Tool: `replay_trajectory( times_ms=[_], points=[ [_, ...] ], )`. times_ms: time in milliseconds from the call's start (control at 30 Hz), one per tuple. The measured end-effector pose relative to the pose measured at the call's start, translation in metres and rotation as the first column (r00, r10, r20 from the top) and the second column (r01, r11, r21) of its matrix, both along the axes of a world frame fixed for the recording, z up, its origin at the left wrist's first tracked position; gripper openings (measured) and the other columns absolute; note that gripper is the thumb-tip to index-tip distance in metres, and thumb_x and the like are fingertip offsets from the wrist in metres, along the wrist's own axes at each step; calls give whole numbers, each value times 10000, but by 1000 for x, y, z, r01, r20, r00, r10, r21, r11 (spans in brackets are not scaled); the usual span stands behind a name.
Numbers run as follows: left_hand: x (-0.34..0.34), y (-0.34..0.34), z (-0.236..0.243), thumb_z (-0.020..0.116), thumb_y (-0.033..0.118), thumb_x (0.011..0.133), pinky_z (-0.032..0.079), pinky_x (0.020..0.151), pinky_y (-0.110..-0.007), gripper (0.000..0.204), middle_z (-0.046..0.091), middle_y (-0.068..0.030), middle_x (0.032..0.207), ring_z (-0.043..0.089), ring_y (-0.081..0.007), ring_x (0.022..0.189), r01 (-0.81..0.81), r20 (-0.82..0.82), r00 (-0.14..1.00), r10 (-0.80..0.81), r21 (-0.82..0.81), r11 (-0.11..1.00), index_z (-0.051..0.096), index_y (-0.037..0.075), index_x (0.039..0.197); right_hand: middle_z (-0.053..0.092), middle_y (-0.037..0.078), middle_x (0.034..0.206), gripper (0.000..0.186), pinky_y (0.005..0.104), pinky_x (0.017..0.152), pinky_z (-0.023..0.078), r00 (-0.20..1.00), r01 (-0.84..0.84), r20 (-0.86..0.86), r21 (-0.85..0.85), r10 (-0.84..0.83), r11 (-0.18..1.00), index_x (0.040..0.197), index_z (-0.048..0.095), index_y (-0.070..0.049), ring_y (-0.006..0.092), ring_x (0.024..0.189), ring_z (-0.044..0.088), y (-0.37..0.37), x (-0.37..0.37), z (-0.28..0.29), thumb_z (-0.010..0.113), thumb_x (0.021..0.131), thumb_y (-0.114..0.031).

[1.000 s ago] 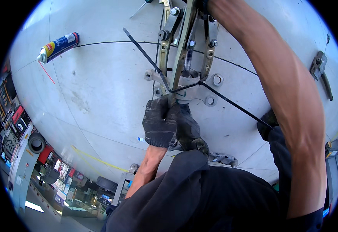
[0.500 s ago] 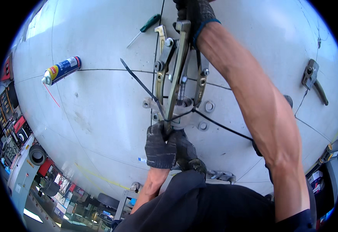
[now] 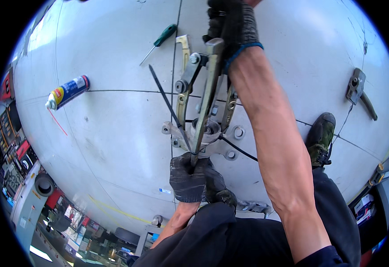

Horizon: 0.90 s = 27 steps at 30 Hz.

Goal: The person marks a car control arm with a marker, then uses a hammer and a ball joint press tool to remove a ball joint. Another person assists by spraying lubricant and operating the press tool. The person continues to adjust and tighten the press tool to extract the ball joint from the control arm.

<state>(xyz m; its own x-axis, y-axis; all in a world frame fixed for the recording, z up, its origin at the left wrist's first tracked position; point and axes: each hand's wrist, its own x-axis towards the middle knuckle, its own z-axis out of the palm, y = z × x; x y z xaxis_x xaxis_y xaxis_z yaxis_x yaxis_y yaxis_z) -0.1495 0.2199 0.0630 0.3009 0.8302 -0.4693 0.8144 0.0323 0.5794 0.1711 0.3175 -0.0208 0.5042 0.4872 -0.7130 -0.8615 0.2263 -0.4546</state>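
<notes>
A three-jaw puller with brassy and grey steel jaws stands in a cast grey metal hub part with bolt-hole lugs. Black cable ties run around the jaws, their loose tails sticking out to both sides. My left hand, in a dark work glove, is closed around the lower end of the nearest jaw. Beyond the puller's top, my gloved right hand has its fingers curled around something at the upper edge of view. My hand and forearm hide what that is.
A green-handled screwdriver and a blue and yellow spray can with a red straw lie on the pale floor to the left. At right lies a hammer. My shoe is right of the hub; a workbench stands at lower left.
My right forearm has swung left and my right hand sits slightly lower and further right. The puller appears slightly lower in view. My left hand keeps its hold; my right shoe is now uncovered.
</notes>
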Motion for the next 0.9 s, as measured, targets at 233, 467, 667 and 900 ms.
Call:
replay_trajectory(
  times_ms=[233, 467, 667, 900],
  points=[
    [-11, 0, -5, 840, 94, 838, 533, 717, -400, 243, 657, -137, 905, 674, -289, 775, 68, 36, 997, -71, 79, 995, 683, 27, 1012, 385, -100, 534, 66, 278, 329, 331, 992, -61, 111, -40, 65, 997, 899, 592, -275, 88, 347, 347, -11, 6, 13, 639, 882, -232],
    [-18, 3, -6, 832, 89, 814, 528, 671, -440, 247, 646, -153, 893, 672, -347, 776, 140, 26, 989, -146, 176, 975, 682, 28, 999, 405, -76, 526, 117, 322, 363, 361, 981, -180, -82, -86, 174, 980, 825, 574, -189, 124, 364, 369, -19, 19, 8, 629, 859, -286],
    [-17, 35, 18, 752, 119, 849, 573, 758, -441, 272, 709, -194, 973, 714, -368, 870, 307, 58, 950, -305, -12, 952, 720, 30, 1104, 529, -18, 647, 84, 346, 533, 460, 891, -427, -236, -152, 387, 892, 845, 591, -145, 173, 518, 508, 10, 84, -3, 669, 849, -178],
    [-24, 30, 12, 701, 70, 838, 567, 832, -465, 271, 732, -224, 1009, 705, -422, 933, 246, 135, 960, -247, 23, 969, 747, 9, 1097, 547, 1, 673, 237, 370, 705, 503, 976, -213, 104, 303, 190, 929, 989, 621, -15, 174, 607, 557, -40, 10, 9, 634, 958, -249]
  ],
)
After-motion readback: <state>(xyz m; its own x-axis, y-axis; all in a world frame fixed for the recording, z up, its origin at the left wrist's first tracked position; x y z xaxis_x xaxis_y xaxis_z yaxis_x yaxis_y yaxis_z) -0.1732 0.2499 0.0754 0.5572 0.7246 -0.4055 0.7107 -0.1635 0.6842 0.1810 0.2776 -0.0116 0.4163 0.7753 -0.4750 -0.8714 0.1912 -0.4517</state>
